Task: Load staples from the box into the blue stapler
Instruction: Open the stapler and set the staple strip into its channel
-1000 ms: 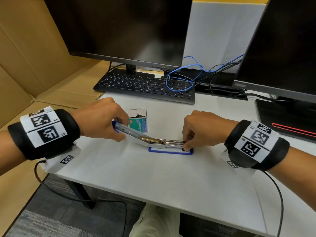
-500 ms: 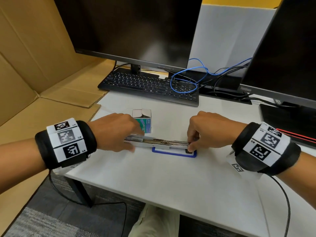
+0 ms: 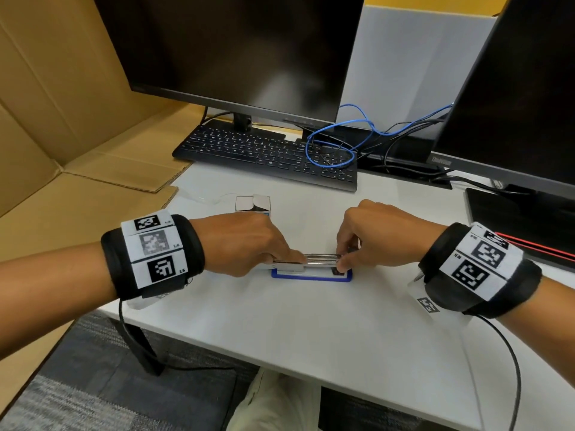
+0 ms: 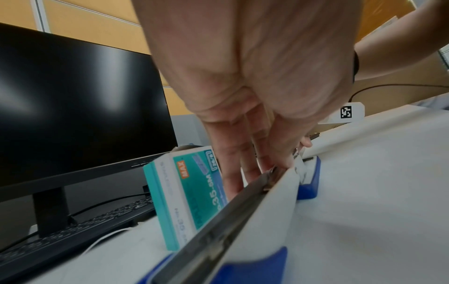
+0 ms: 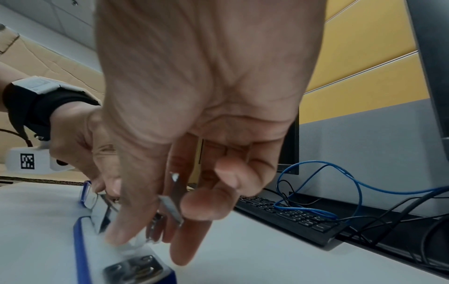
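hands meet over a blue stapler (image 3: 311,273) lying flat near the middle of a smooth white desk (image 3: 311,337). its base is a slim rectangle of blue plastic with a white inlay, and above it runs a long channel of bright ribbed metal, folded open toward the left. your left hand (image 3: 245,244) covers the left end of that opened top, fingers (image 4: 233,163) laid long and close together along the metal rail with the thumb on the near side, so it grips the stapler's arm. your right hand (image 3: 376,237) curls over the right end; the thumb (image 5: 131,217) presses down on the white plastic near the steel anvil plate, and the fingers (image 5: 201,207) pinch a thin flat strip of grey metal (image 5: 173,201), which looks like a strip of staples, though it is blurred. just beyond your left hand stands the staple box (image 4: 187,194), a small upright carton of glossy card, teal and white with an orange label, its top flaps open. farther back lies a flat black keyboard (image 3: 267,157) in front of a dark glossy monitor (image 3: 230,48), with a looped blue cable (image 3: 336,144) to its right and a second monitor (image 3: 522,98) at the far right. brown corrugated cardboard (image 3: 62,104) lines the left side. both wrists wear black fabric bands with square printed markers.
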A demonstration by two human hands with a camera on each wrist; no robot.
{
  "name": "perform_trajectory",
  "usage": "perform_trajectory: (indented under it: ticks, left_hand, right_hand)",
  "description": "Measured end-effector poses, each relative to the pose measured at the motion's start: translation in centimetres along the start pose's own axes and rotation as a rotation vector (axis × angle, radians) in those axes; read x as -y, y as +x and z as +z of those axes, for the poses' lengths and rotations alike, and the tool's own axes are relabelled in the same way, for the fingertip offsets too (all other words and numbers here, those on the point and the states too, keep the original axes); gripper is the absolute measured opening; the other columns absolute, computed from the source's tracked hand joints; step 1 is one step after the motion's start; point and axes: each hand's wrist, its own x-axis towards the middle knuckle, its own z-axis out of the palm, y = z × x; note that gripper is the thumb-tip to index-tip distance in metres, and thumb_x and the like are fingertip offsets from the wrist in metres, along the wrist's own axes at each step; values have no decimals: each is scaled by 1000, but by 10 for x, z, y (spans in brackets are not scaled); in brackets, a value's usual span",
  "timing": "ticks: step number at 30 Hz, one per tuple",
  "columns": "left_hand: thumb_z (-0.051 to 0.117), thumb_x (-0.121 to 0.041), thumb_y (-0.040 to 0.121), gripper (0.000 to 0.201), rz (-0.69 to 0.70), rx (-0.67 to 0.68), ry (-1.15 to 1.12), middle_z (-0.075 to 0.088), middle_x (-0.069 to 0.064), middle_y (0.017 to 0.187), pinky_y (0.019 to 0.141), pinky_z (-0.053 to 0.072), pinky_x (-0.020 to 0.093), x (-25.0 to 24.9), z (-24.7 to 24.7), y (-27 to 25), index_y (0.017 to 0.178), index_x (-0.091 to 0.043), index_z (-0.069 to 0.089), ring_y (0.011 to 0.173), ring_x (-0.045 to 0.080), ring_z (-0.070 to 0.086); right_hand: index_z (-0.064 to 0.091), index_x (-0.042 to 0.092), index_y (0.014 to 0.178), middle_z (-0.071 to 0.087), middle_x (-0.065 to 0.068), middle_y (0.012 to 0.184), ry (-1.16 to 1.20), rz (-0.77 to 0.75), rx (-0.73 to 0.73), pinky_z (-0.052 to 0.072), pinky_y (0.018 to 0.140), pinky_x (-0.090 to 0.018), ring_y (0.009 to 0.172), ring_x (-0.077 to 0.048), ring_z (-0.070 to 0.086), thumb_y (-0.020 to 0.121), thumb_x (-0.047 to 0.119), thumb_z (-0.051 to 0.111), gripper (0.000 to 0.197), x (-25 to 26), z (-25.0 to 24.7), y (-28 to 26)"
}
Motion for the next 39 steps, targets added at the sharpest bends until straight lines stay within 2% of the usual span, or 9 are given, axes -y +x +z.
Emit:
perform_trajectory:
  ticks: [5, 8, 13, 18, 22, 25, 30, 34, 39]
  left_hand:
    - [52, -11, 97, 49, 0, -4, 0, 71, -6, 126, 84, 57, 36, 1, 4, 0, 141, -32, 52, 105, 19, 69]
    - [49, -7, 94, 55, 11, 19, 66, 72, -8, 117, 77, 57, 39, 4, 6, 1, 140, -36, 52, 97, 21, 68]
    - [47, 0, 90, 66, 5, 67, 174, 68, -6, 121, 75, 57, 41, 0, 7, 2, 143, -38, 46, 102, 25, 66]
    - [47, -1, 91, 65, 2, 80, 220, 66, -3, 124, 74, 56, 41, -4, 5, 3, 145, -37, 44, 102, 27, 65]
    - [47, 2, 90, 67, 1, 78, 225, 67, -2, 122, 73, 56, 41, -3, 6, 3, 145, -37, 46, 99, 28, 66]
    - [48, 2, 89, 66, 7, 74, 228, 68, -1, 122, 76, 57, 43, -2, 6, 3, 144, -36, 47, 102, 29, 66]
    - [49, 1, 89, 66, 1, 86, 225, 69, -2, 119, 73, 57, 43, 0, 8, 4, 144, -37, 46, 98, 28, 66]
    - [47, 0, 89, 65, -7, 94, 245, 69, -2, 114, 69, 56, 42, -1, 8, 4, 143, -37, 46, 91, 28, 66]
    - [47, 0, 88, 66, -10, 94, 240, 69, -2, 109, 67, 55, 42, -2, 8, 5, 144, -36, 46, 87, 28, 64]
  right_hand:
    - [79, 29, 91, 70, 11, 83, 17, -23, -3, 53, 74, -34, 90, -13, 55, 79, 54, 72, 28, -4, 2, -1]
    - [79, 32, 89, 72, 13, 82, 77, -40, -53, 54, 74, -35, 78, -5, 56, 79, 56, 70, 28, -10, 0, -1]
    - [80, 27, 94, 74, 19, 84, 142, -91, -154, 46, 70, -19, 72, 19, 55, 90, 28, 67, 13, -16, -6, 3]
    - [69, 30, 110, 73, 11, 83, 210, -101, -192, 53, 75, -27, 75, -3, 63, 92, 16, 62, 23, -9, -1, 7]
    - [48, 36, 132, 71, 12, 88, 226, -62, -133, 48, 82, -32, 81, 2, 49, 93, 24, 61, 42, -2, 15, 9]
    - [62, 26, 125, 72, 9, 96, 207, -87, -134, 53, 84, -32, 85, -5, 57, 95, 16, 54, 32, -1, 17, 10]
    - [68, 15, 120, 58, 11, 98, 196, -129, -112, 37, 77, -6, 88, -6, 51, 96, 2, 39, 39, 0, 17, 10]
    - [64, 18, 123, 54, 8, 99, 171, -136, -74, 43, 89, -23, 94, -10, 49, 94, 8, 38, 40, -1, 21, 11]
    - [60, 16, 130, 41, 20, 84, 167, -172, -96, 34, 77, -13, 83, -1, 45, 100, 15, 37, 38, -1, 28, 13]
